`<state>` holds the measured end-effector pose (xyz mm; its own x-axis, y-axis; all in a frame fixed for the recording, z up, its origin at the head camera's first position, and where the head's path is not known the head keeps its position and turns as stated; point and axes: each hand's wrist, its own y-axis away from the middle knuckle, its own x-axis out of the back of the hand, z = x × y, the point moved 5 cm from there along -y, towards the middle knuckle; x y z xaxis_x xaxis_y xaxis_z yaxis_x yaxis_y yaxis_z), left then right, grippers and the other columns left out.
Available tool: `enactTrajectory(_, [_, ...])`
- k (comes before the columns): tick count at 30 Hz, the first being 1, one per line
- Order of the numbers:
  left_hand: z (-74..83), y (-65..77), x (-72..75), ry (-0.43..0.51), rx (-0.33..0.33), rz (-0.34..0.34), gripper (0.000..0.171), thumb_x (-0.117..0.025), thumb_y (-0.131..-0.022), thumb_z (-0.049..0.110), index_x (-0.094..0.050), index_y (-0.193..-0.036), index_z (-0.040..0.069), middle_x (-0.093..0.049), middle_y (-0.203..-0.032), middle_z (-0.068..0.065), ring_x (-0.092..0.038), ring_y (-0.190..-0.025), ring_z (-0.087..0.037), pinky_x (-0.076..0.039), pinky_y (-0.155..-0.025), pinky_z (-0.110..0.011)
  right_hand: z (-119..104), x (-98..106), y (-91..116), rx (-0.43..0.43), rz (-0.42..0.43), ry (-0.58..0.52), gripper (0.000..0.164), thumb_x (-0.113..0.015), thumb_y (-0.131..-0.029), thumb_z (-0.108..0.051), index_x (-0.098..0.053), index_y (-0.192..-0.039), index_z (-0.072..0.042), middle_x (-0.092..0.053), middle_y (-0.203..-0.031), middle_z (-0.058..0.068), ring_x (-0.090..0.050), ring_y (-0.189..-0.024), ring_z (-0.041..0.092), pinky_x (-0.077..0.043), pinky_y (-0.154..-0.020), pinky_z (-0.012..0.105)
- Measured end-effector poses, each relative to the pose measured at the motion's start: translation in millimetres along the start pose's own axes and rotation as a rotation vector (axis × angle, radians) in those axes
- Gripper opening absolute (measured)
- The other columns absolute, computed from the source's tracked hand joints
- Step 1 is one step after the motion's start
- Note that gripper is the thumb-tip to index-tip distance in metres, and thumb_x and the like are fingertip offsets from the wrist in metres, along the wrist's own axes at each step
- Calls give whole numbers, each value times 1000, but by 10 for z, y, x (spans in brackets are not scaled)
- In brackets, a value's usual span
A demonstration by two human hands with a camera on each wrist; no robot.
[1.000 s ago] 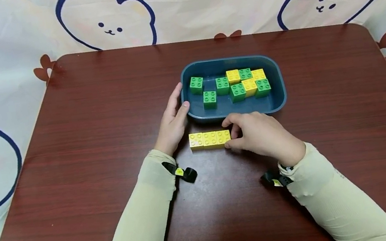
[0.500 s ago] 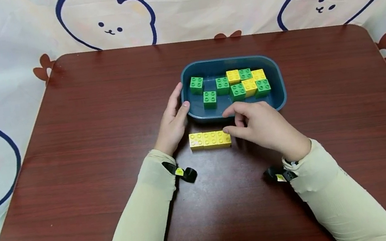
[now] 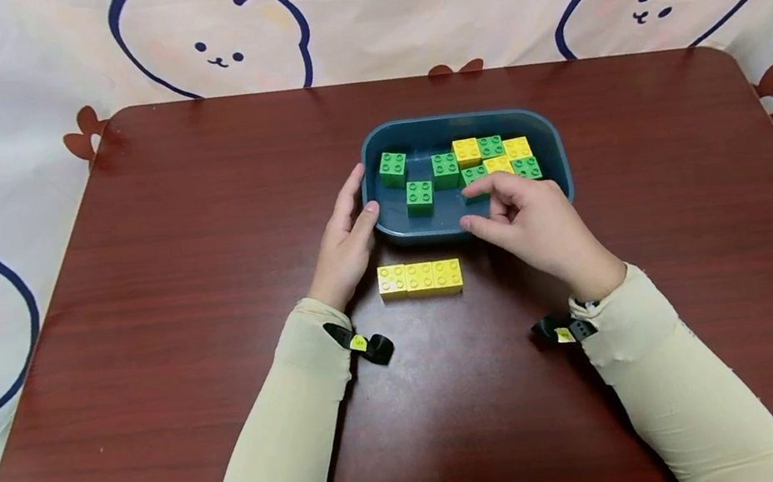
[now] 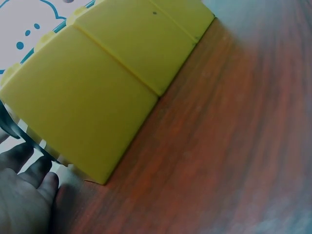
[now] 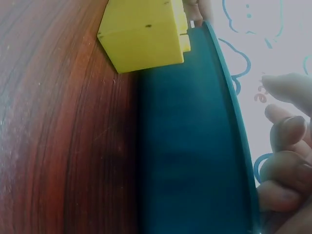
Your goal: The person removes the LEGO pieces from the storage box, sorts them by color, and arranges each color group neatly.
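A blue tray (image 3: 430, 227) holds green bricks and yellow bricks; one green brick (image 3: 419, 198) lies near its front left. My left hand (image 3: 345, 243) rests against the tray's left end, fingers fairly straight and thumb at the near corner. Over the front rim hovers my right hand (image 3: 539, 225), thumb and index finger apart with nothing between them. It partly covers a green brick (image 3: 473, 174) and a yellow brick (image 3: 498, 164). Three yellow bricks stand in a row (image 3: 420, 279) on the table before the tray; the left wrist view shows their sides (image 4: 87, 102) closely.
The brown wooden table (image 3: 177, 308) has rounded corners. Behind it hangs a pale cloth (image 3: 366, 17) with blue-outlined cartoon figures. Both wrists wear black straps with small cameras, the left wrist camera (image 3: 377, 349) lying below the brick row.
My right hand has left the right end of the yellow brick row and moved up and slightly right, over the tray. The left hand and the bricks have stayed in place.
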<state>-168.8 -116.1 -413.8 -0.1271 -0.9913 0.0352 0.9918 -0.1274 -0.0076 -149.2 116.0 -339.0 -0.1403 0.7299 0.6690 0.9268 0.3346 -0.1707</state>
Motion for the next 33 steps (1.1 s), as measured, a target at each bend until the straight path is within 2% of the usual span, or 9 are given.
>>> enactTrajectory(6, [-11,-3,-25,56,3,-15,54,-47,-108,21,-31,-159,29,-28,-161,13,-30,-145,-4,-31,-116,-31,67,34,-27,-48,15,-7,32,-78,-89,-21,-70,-118,-9,-51,-67,3,-48,-63,18,-42,-59,30])
enactTrajectory(9, [-5,-1,-29,54,3,-12,54,-47,-108,21,-31,-159,29,-28,-162,13,-30,-145,-5,-31,-117,-31,93,45,-77,-55,-7,22,33,-78,-90,-21,-69,-119,-8,-52,-67,4,-49,-63,18,-43,-60,31])
enactTrajectory(13, [7,10,-2,36,3,5,54,-47,-108,20,-31,-158,29,-29,-161,13,-31,-145,-5,-31,-116,-31,85,44,-182,-53,-98,113,37,-77,-91,-24,-67,-123,-10,-54,-67,4,-50,-62,19,-43,-60,35])
enactTrajectory(17, [6,2,-4,45,10,-7,55,-47,-108,17,-29,-159,26,-27,-163,10,-28,-146,-5,-29,-117,-30,62,96,-251,-104,-208,223,42,-77,-90,-29,-65,-127,-13,-56,-69,4,-51,-63,21,-43,-58,37])
enactTrajectory(22, [20,3,1,27,5,-5,56,-47,-108,17,-29,-159,26,-26,-163,9,-26,-147,-5,-28,-118,-30,54,201,-369,-136,-272,302,44,-76,-91,-32,-65,-129,-14,-60,-75,5,-54,-67,23,-44,-57,37])
enactTrajectory(29, [-9,11,7,45,10,-7,54,-47,-108,21,-31,-158,30,-28,-161,14,-30,-145,-3,-31,-116,-31,196,266,-586,-233,-325,252,48,-72,-94,-35,-61,-134,-11,-60,-83,11,-53,-75,26,-44,-59,37])
enactTrajectory(33, [-16,11,2,48,1,-10,54,-48,-108,24,-31,-158,31,-28,-161,15,-30,-144,-2,-31,-116,-31,282,266,-679,-272,-320,228,50,-70,-95,-35,-59,-137,-10,-59,-83,12,-52,-76,26,-44,-59,36])
